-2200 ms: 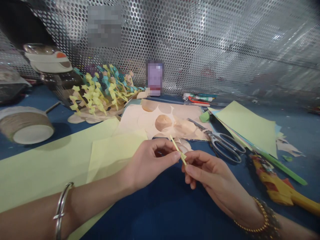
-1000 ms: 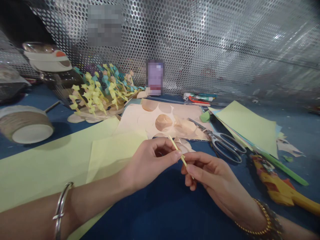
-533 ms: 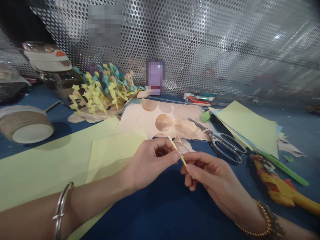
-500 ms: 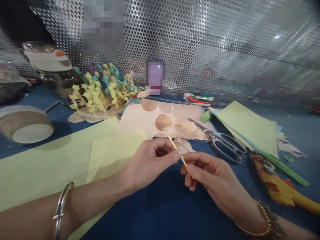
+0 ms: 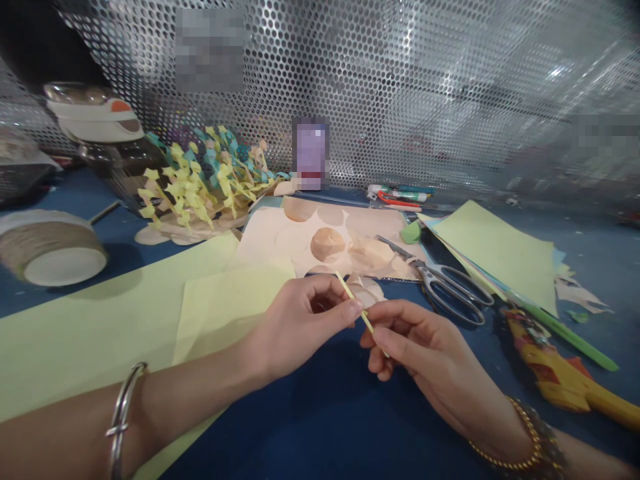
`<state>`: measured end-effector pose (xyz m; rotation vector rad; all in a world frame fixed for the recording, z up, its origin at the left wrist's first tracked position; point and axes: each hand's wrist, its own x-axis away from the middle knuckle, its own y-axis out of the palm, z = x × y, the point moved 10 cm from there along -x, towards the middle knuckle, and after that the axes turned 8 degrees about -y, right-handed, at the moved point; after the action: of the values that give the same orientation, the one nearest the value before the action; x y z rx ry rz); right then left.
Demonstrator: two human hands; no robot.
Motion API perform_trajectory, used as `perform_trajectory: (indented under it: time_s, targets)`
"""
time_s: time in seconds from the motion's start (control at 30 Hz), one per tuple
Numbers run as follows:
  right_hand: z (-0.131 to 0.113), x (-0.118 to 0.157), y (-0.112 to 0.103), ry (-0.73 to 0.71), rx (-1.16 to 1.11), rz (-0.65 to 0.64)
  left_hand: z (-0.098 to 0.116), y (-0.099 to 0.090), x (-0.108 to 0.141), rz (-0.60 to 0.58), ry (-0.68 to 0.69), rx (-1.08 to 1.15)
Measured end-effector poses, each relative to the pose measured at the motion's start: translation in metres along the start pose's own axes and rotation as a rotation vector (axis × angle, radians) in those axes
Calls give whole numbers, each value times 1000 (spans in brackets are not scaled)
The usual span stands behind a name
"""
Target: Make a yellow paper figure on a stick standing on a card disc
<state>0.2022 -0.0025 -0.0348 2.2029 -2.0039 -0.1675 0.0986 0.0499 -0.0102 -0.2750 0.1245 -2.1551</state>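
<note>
The left hand (image 5: pixel 300 327) and right hand (image 5: pixel 425 347) meet just above the near edge of the dark blue work surface (image 5: pixel 320 433), with a narrow pale yellow paper strip (image 5: pixel 356 303) held between them. The strip runs at a slant from upper left to lower right. The left fingers curl closed in a tight pinch on its upper part, and the right fingers close in a narrow pinch around its lower end; the exact finger contact is partly hidden. A silver metal bangle (image 5: pixel 123 420) circles the left wrist, and a gold beaded bracelet (image 5: pixel 525 433) sits on the right wrist. Just beyond the hands lies a peach paper sheet with round cut-outs (image 5: pixel 265 247), with curled peach paper circles (image 5: pixel 365 290) near the strip. Steel scissors with looped handles (image 5: pixel 453 293) lie to the right of it, and a stack of pale green paper sheets (image 5: pixel 495 257) lies farther right. A large pale green paper sheet (image 5: pixel 90 340) spreads under the left forearm. At far left stand a roll of brown twine (image 5: pixel 50 257) and a cluster of folded yellow and teal paper strips (image 5: pixel 195 180), before a perforated metal panel (image 5: pixel 400 87).
</note>
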Motion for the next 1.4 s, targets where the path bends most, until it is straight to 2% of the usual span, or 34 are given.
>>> perform_trajectory:
  time_s: [1.4]
  targets:
    - [-3, 0, 2, -24, 57, -47, 1, 1, 2, -12, 13, -2]
